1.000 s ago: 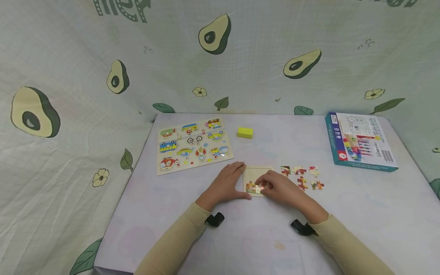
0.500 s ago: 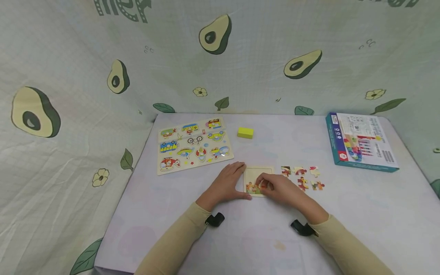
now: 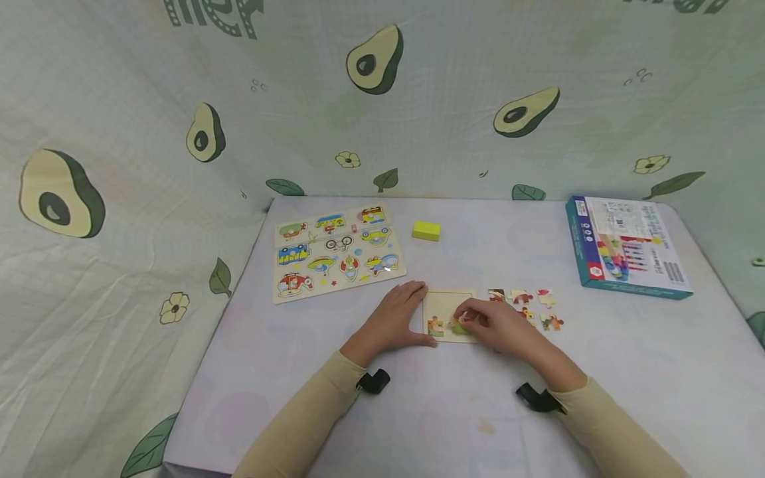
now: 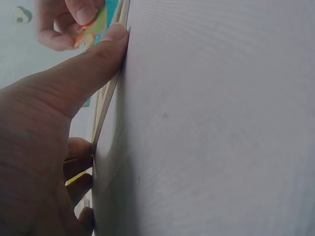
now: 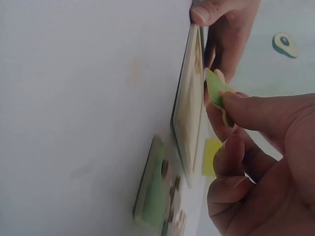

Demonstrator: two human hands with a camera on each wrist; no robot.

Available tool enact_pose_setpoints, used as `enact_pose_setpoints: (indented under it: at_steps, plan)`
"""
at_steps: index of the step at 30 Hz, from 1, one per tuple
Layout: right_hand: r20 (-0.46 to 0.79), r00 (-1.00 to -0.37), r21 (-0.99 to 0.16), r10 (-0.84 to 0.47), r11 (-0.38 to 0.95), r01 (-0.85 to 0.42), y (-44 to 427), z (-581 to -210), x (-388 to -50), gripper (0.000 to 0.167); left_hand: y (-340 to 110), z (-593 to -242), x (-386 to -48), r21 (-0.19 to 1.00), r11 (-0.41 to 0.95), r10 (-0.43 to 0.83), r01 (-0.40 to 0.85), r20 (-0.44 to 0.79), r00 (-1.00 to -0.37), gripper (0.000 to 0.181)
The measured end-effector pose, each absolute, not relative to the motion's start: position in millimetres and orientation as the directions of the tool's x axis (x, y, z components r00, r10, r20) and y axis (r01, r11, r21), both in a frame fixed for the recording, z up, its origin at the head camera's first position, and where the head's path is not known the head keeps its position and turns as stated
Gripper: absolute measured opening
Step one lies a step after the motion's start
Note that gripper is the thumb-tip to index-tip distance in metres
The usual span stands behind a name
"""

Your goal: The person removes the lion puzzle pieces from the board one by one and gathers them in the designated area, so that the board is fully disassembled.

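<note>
My left hand (image 3: 391,318) lies along the left side of a small wooden puzzle tray (image 3: 439,302), its fingers stretched out and its thumb (image 4: 91,64) on the tray's front edge. One jigsaw piece (image 3: 435,325) sits in the tray's front left corner. Between thumb and fingertips my right hand (image 3: 496,325) pinches a green jigsaw piece (image 5: 215,89). That piece is tilted and raised off the tray in the right wrist view. To the right lie several loose pieces (image 3: 546,298), partly hidden by my right hand.
A vehicle picture board (image 3: 337,252) lies at the back left. Beside it stands a yellow block (image 3: 426,231). A flat box (image 3: 633,245) occupies the back right of the table, near the hanging cloth (image 3: 442,119).
The right hand has shifted a little to the right, and the green piece has come away from beside the corner piece. The left hand has stayed put.
</note>
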State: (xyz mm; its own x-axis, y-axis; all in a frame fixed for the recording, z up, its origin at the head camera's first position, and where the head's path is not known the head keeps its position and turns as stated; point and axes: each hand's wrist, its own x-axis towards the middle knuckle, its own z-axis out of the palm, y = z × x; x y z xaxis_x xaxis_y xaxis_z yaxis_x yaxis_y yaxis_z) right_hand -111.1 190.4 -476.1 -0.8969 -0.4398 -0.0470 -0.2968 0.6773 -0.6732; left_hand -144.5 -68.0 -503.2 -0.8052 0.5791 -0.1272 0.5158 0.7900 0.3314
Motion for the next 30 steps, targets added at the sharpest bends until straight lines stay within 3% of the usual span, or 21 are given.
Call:
enact_pose_setpoints:
  at_steps: [30]
  plan:
    - [-0.156,-0.967,-0.611,-0.199,0.789,-0.064,283.5,-470.3,-69.8,0.017,-67.4,-504.2,-143.3,0.348,0.797,0.563,0.494,-0.130,-0.816,0.114]
